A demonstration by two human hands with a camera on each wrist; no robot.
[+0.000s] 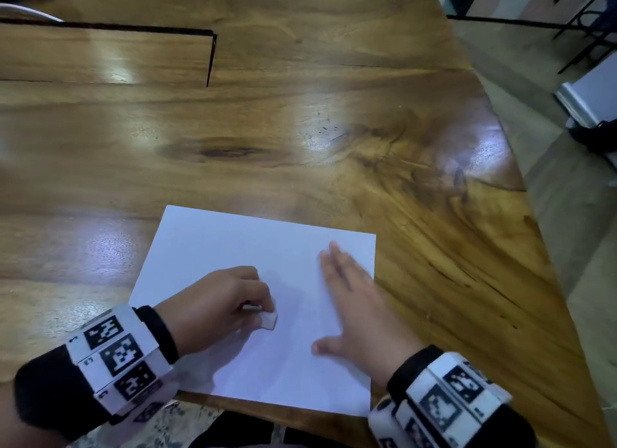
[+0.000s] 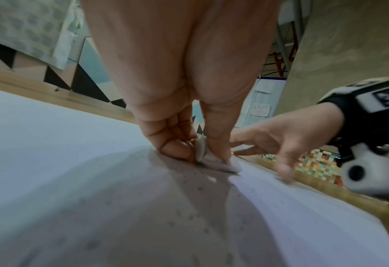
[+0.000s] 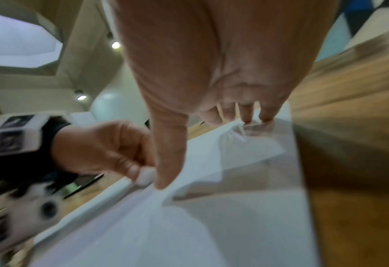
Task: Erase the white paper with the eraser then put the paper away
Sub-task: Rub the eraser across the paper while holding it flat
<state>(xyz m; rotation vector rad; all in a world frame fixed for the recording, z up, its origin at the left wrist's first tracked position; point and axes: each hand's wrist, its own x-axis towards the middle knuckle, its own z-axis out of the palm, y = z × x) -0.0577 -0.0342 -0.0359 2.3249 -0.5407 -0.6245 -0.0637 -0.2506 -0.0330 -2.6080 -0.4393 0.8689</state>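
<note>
Pinching a small white block eraser (image 1: pixel 269 320) in our left hand (image 1: pixel 213 309), we press it onto the white rectangular paper sheet (image 1: pixel 233 247). Our right hand (image 1: pixel 355 309) lies flat, fingers spread, on the sheet's right side. Paper rests at the glossy brown wooden table's (image 1: pixel 300 130) near edge.

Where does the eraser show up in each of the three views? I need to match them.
Head: eraser lower centre, pinched by the left hand on the paper.
Left wrist: eraser at centre, under the fingertips, pressed on the paper.
Right wrist: eraser left of centre, partly behind the right hand's thumb.
Shared landmark: the white paper's edge against the wooden table.
</note>
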